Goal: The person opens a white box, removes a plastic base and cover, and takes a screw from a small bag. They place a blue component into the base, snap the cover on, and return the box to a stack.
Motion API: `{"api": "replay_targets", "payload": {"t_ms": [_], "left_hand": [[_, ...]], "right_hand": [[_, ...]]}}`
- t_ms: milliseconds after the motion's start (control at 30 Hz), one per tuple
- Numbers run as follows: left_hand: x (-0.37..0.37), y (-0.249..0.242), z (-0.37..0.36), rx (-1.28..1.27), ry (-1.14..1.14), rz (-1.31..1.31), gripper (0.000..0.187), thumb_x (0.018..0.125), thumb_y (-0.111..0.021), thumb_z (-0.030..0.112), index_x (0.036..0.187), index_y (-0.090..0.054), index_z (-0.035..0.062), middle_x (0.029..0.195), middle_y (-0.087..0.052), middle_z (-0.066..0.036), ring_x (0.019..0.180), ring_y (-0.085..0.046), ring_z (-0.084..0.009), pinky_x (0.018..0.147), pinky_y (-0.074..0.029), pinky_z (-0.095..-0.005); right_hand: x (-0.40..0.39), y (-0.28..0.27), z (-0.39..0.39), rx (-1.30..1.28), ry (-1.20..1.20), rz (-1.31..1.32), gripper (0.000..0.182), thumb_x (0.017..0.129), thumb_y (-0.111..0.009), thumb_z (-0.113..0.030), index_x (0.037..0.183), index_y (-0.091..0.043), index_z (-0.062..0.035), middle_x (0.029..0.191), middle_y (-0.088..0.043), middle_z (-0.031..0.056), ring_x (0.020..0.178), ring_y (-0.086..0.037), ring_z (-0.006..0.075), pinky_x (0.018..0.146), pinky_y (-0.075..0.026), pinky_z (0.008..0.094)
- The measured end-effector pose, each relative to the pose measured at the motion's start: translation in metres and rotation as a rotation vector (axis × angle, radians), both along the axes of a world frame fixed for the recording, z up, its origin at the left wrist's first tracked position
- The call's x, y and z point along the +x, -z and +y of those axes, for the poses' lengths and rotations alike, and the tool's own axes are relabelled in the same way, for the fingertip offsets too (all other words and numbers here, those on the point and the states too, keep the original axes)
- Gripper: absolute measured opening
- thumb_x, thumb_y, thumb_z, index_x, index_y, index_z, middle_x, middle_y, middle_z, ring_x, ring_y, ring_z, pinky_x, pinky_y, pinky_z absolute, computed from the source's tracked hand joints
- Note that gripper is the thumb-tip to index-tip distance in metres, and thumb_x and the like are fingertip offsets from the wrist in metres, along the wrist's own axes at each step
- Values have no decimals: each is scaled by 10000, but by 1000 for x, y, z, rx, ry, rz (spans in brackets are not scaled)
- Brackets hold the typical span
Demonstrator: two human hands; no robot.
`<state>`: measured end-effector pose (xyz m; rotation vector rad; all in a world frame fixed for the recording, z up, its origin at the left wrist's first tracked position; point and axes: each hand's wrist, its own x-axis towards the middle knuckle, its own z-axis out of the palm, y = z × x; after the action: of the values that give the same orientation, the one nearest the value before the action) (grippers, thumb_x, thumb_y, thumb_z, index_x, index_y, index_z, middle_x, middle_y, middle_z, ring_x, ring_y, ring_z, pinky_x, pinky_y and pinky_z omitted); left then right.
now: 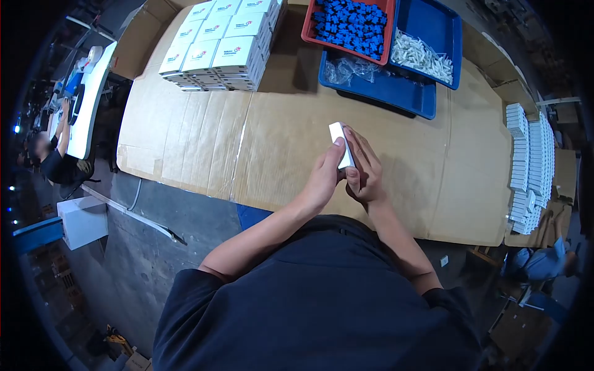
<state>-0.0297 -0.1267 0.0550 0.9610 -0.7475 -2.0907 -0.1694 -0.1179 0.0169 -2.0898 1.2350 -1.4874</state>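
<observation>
A narrow white box (337, 132) is held tilted between both hands above the cardboard-covered table. My left hand (323, 176) is closed on its left side, the thumb lying on its face. From the right, my right hand (366, 170) is wrapped around the other side, fingers along the far edge and thumb near the lower end. My palms and fingers hide much of the box's sides and its bottom end, so its exact kind cannot be made out.
Stacked white printed boxes (232, 52) stand at the back left. A red tray (306, 31) of blue parts and a blue tray (456, 55) of white pieces overlap a lower blue tray (396, 96) with clear bags. Rows of small white boxes (532, 161) line the right. Two people work nearby.
</observation>
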Motion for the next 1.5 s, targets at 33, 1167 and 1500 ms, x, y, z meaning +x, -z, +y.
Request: {"api": "replay_targets", "payload": {"t_ms": [33,1167,1500], "left_hand": [[-1,-2,0,1,3,-9,563,1116,-381,507,1267,-560,-6,1070,-649,-84,952,-671,-148,863,-570,-308],[42,-149,47,-939,1092,1111,210,991,-715,274,1103,-698,98,1056,-610,-157,847,-643,-334,628,-485,-435],[50,-142,27,-907,371,920,216,1026,-668,122,977,-704,-85,872,-700,-239,672,-692,-282,552,-578,-333]], "right_hand": [[-1,0,0,-2,2,3,678,1084,-452,-451,1407,-540,139,1384,-599,316,1246,-618,487,1045,-519,491],[-24,-2,6,10,260,-129,771,1109,-264,-548,1353,-606,98,1304,-660,290,1209,-669,413,1001,-545,415],[-21,11,16,29,255,-227,645,1108,-345,-454,1350,-617,79,1308,-671,258,1205,-670,378,1024,-516,408]]}}
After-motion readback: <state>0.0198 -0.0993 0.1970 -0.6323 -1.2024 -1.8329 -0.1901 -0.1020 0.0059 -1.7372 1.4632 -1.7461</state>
